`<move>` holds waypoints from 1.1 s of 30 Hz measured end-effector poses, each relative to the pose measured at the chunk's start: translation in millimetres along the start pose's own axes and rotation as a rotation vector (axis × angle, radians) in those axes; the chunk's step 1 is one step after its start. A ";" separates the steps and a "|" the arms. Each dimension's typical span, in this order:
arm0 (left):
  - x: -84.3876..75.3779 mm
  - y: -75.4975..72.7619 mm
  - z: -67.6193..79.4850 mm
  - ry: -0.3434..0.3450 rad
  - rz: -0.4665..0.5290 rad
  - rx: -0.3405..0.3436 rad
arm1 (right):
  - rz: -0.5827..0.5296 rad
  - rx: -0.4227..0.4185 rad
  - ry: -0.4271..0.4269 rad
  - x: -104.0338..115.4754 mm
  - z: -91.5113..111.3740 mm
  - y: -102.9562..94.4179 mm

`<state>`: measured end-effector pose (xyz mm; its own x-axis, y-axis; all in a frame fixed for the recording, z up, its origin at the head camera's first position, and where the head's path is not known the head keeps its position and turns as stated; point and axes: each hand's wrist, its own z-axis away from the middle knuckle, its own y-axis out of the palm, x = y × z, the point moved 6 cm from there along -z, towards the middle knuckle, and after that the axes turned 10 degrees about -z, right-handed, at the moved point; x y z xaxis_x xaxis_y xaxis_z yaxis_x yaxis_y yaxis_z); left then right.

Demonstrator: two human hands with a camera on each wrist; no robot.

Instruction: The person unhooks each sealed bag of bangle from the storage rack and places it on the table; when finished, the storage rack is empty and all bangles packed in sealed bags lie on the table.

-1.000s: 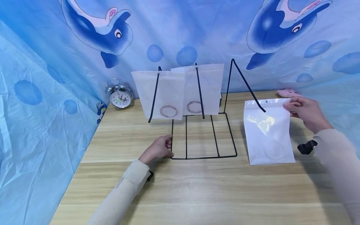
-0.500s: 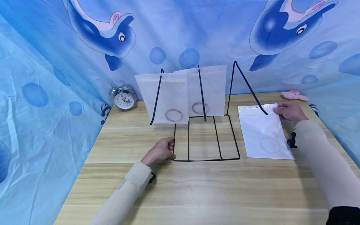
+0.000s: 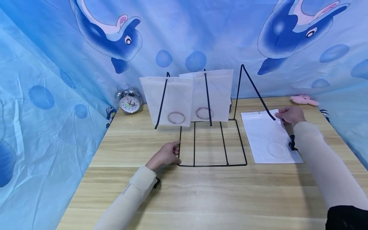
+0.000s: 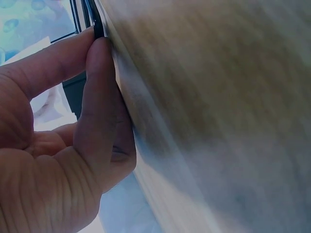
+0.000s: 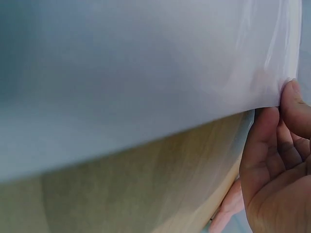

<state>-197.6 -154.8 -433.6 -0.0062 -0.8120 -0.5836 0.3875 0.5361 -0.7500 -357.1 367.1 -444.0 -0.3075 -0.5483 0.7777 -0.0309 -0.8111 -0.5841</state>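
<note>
My left hand (image 3: 164,156) pinches the left side wire of a black wire display rack (image 3: 212,165) near its front corner, thumb and finger meeting on the wire (image 4: 98,29) in the left wrist view. With thumb and fingers my right hand (image 3: 291,115) holds the top right corner of a white zip-lock bag (image 3: 261,135), also large in the right wrist view (image 5: 146,63). A faint ring shape shows low on this bag. Its punched hole is at the top edge, just left of the tip of the rack's right prong (image 3: 258,93). Whether bag and prong touch, I cannot tell.
Two similar bags, a left one (image 3: 149,99) and a middle one (image 3: 222,95), hang on the other prongs, each with a ring outline. An alarm clock (image 3: 130,103) stands back left; a pink plush toy (image 3: 304,99) lies back right. A blue dolphin-print curtain (image 3: 178,35) encloses the wooden table (image 3: 201,198).
My right hand has moved left, bringing the bag's top edge behind the right prong's tip. The bag has tilted. My left hand keeps its hold on the rack; the head view shifted slightly.
</note>
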 end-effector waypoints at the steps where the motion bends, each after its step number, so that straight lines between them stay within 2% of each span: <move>1: 0.5 0.4 0.2 -0.002 -0.001 0.000 | -0.001 -0.001 0.010 -0.2 0.1 0.4; 13: 3.4 1.8 -0.1 0.002 0.003 -0.007 | 0.019 -0.009 0.034 6.7 7.0 -3.5; 18: 2.9 2.5 1.3 0.002 0.003 0.001 | 0.009 0.011 0.049 4.9 11.3 -4.8; 22: 2.4 1.7 0.6 0.005 0.003 0.006 | 0.057 0.026 0.058 6.5 17.3 -4.6; 27: 2.4 -1.1 -2.2 -0.005 0.016 0.002 | 0.174 0.005 -0.009 25.2 28.3 -2.5; 33: 2.9 0.4 -2.7 -0.015 0.056 0.011 | 0.122 -0.004 -0.151 55.3 37.9 9.1</move>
<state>-199.9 -156.2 -436.4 0.0297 -0.7840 -0.6201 0.3970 0.5785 -0.7125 -338.3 321.8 -397.5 -0.1628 -0.6672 0.7269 -0.0059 -0.7360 -0.6769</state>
